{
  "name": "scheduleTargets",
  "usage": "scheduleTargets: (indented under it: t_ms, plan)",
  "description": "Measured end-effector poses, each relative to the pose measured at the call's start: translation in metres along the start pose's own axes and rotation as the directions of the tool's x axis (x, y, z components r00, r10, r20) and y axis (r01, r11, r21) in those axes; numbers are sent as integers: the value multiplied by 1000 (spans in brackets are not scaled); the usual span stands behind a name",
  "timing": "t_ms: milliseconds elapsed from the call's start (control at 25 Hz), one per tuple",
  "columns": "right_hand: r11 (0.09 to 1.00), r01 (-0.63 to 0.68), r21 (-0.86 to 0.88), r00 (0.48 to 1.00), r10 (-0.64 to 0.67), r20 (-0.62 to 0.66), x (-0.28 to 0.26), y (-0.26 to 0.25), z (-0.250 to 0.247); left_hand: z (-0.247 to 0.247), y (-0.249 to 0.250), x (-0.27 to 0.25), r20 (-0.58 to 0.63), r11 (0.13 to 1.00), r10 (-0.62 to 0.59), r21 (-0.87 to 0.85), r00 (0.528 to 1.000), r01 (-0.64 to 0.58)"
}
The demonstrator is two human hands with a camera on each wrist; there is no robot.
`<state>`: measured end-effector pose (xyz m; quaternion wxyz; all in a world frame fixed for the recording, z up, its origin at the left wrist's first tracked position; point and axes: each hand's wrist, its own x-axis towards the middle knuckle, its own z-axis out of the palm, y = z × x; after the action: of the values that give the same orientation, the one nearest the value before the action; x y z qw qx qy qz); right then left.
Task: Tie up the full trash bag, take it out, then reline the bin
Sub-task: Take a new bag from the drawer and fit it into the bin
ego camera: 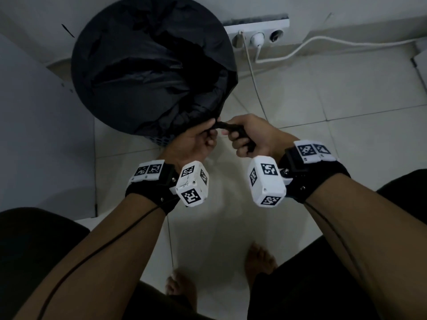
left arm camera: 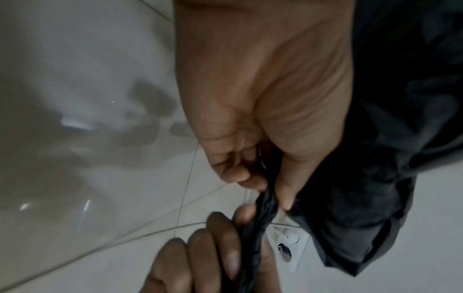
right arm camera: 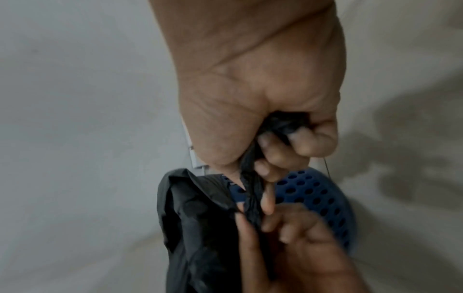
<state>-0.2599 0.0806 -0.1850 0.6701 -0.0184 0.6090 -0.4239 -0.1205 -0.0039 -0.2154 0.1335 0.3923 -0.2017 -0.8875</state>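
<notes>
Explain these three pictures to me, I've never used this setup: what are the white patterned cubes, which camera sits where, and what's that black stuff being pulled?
There is no machine here: a person is working with bare hands. The wide picture comes from a camera on the head, looking down. The other two come from cameras worn on each wrist, looking along the fingers. The white cubes sit on the wrist straps and carry printed markers. The black stuff is a bin bag over a blue perforated basket, which stands on the tiled floor. The left hand pinches the bag's gathered edge. The right hand grips a twisted tail of it. A socket strip is on the wall behind.
</notes>
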Motion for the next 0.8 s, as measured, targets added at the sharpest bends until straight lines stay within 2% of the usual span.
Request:
scheduleTargets:
  t_ms: [80,120,200,280,320,360,400,440,520,560,600,640,680,760,800]
  plan:
    - [972,206,-116,971,-217,-98,-1,2,2,3,1,2,-109,997,69,27,992,-66]
    - [918,332,-217,923,-364,-127,-3,4,3,5,1,4,-159,995,101,33,982,-97]
    - [743,500,-445,810,-583,-63,-1,11,0,6,5,8,-227,991,134,19,965,-133]
    - [551,541,-636,738,-673,46,2,15,-1,5,10,12,-257,992,128,21,958,-127]
    - [475,530,-702,715,-696,69,3,12,-2,4,13,10,-246,994,111,9,963,-112]
    - [439,509,-740,710,-701,72,4,9,-2,3,16,8,-216,996,86,-14,973,-92]
    - [452,489,-746,726,-684,62,6,6,-3,2,18,4,-167,997,61,-46,984,-69]
    - [518,473,-713,764,-644,38,8,5,-2,0,19,0,-114,996,38,-73,993,-47]
    - [759,382,-527,873,-484,-64,10,3,5,-3,17,-7,-41,994,18,-107,999,-23]
    - [858,307,-411,918,-381,-109,9,3,8,-5,14,-7,-51,994,33,-102,998,-38]
    - [905,257,-339,939,-317,-136,9,3,9,-7,12,-6,-86,995,62,-76,994,-69]
    - [904,265,-336,934,-327,-141,11,5,11,-9,11,-5,-129,993,99,-43,987,-106]
    - [851,341,-398,896,-423,-136,13,6,10,-10,10,-3,-171,990,135,-12,976,-139]
    - [656,535,-532,761,-648,-35,16,12,5,-12,8,-3,-225,983,181,23,957,-181]
    - [575,578,-578,721,-692,32,17,15,3,-12,8,-4,-240,980,198,43,950,-194]
